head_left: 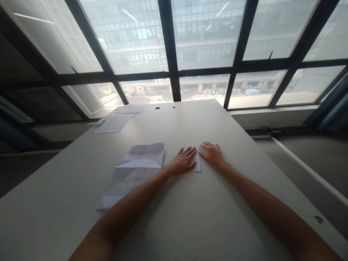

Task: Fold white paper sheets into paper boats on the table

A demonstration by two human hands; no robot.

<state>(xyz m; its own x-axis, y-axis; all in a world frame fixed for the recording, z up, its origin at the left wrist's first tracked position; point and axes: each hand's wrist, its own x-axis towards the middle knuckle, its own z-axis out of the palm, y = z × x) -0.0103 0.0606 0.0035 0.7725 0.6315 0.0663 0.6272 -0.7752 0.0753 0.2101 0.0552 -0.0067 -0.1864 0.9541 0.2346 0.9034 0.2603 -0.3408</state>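
A small folded sheet of white paper (198, 165) lies flat on the white table, partly covered by my left hand. That left hand (183, 162) rests palm down on it with the fingers spread. My right hand (212, 153) lies on the table at the paper's right edge, its fingers stretched out and apart. Whether the right fingertips touch the paper edge, I cannot tell. To the left of my left hand is a larger creased sheet of paper (136, 170), its fold lines showing, with my left forearm passing over its lower right part.
Several loose white sheets (116, 121) lie at the table's far left corner. Two round holes, one of them a dark cable hole (157, 108), are near the far edge. A small dark object (318, 219) sits near the right edge. Windows (201, 87) stand beyond the table (174, 224).
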